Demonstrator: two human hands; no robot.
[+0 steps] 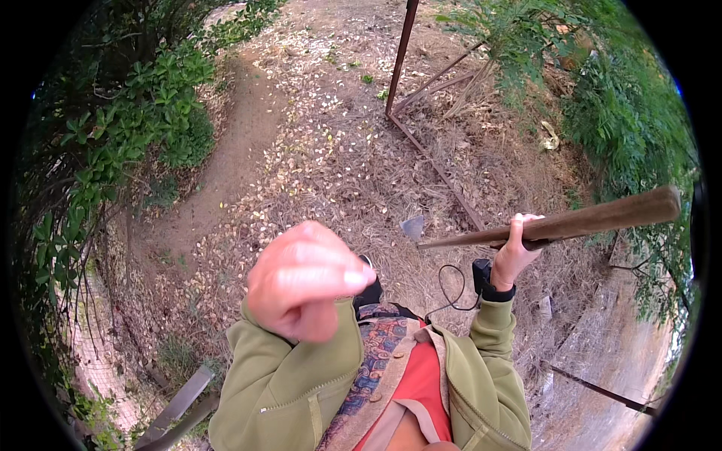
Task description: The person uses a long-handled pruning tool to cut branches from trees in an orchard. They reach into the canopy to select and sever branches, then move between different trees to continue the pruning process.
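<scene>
Raised close to the camera, my left hand (304,282) is blurred, its fingers curled together. Whatever it may hold is hidden. My right hand (513,255) wraps round the wooden handle of a long tool (602,216). That handle slants from its thick end at the right down toward the middle. A small grey metal blade (412,228) shows low by the handle's thin end, against the dry ground; whether it touches the ground I cannot tell. A black device (481,276) sits at my right wrist, with a looped black cable (451,301) running to my waist.
A rusty metal frame (432,158) rises ahead, right of centre. Leafy branches (165,98) crowd the left, and feathery green foliage (632,113) hangs at the right. Dry leaves and grass (323,150) cover the ground. A dark bar (602,389) lies at the lower right.
</scene>
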